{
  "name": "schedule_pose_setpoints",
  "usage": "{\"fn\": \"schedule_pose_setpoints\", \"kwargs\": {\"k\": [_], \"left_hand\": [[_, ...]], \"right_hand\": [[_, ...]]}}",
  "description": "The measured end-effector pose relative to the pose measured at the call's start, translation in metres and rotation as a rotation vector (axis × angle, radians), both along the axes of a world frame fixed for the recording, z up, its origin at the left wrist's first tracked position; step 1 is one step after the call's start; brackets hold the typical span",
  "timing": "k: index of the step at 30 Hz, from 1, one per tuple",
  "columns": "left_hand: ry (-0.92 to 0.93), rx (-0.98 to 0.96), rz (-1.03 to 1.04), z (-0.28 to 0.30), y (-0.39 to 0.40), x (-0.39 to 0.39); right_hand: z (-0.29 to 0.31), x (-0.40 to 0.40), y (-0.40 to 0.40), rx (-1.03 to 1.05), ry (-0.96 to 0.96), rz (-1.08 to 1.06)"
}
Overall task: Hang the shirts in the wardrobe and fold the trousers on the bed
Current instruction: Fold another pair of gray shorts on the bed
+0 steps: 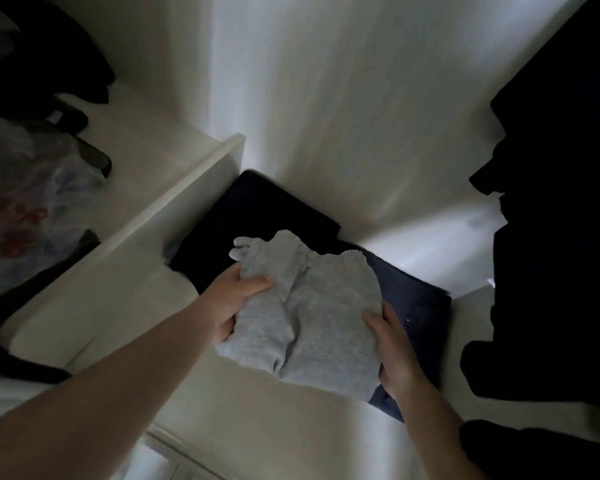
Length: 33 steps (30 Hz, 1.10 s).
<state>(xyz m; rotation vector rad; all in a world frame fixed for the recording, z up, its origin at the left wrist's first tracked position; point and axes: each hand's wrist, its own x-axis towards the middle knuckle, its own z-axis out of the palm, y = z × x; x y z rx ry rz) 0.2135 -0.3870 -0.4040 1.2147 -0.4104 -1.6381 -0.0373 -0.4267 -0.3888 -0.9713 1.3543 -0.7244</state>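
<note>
From where I watch, my left hand's (pixel 238 299) fingers vanish beneath the folded grey garment (pixel 309 313), which covers much of the navy pile (pixel 416 306) on the shelf (pixel 125 296). Dark clothes (pixel 561 202) at the right edge are shapeless shadow. A blurred plastic bag (pixel 25 188) is cut by the left edge.

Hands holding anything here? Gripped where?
Both hold the folded grey garment: left hand grips its left edge, right hand its right edge, over dark folded clothes.
</note>
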Motion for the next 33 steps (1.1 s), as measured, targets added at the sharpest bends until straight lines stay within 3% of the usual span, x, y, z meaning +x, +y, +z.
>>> {"fn": "schedule_pose_setpoints", "kwargs": {"k": [3,9,12,14,17,19,24,28,33], "left_hand": [[-0.071,-0.003,-0.002,0.018,-0.040,0.019],[-0.292,-0.220,-0.039,0.059,-0.102,0.075],[-0.535,-0.174,-0.034,0.050,-0.124,0.096],[-0.791,-0.064,-0.019,0.030,-0.130,0.105],[-1.131,0.095,-0.171,-0.007,-0.119,0.114],[-1.157,0.177,-0.276,-0.029,-0.103,0.117],[-1.035,0.276,-0.178,-0.062,-0.070,0.121],[-1.149,0.185,-0.109,-0.063,-0.074,0.130],[-1.371,0.276,-0.289,-0.068,-0.068,0.121]], "right_hand": [[0.011,0.009,-0.032,-0.027,-0.052,0.013],[0.017,0.042,-0.080,-0.061,-0.288,-0.079],[-0.008,0.067,-0.093,0.021,-0.347,-0.111],[-0.033,0.079,-0.093,0.105,-0.337,-0.105],[-0.068,0.088,-0.076,0.240,-0.226,-0.080],[-0.084,0.087,-0.064,0.290,-0.180,-0.109],[-0.094,0.084,-0.056,0.268,-0.102,-0.036],[-0.088,0.081,-0.068,0.094,-0.047,-0.015],[-0.099,0.080,-0.053,0.104,0.092,0.011]]}}
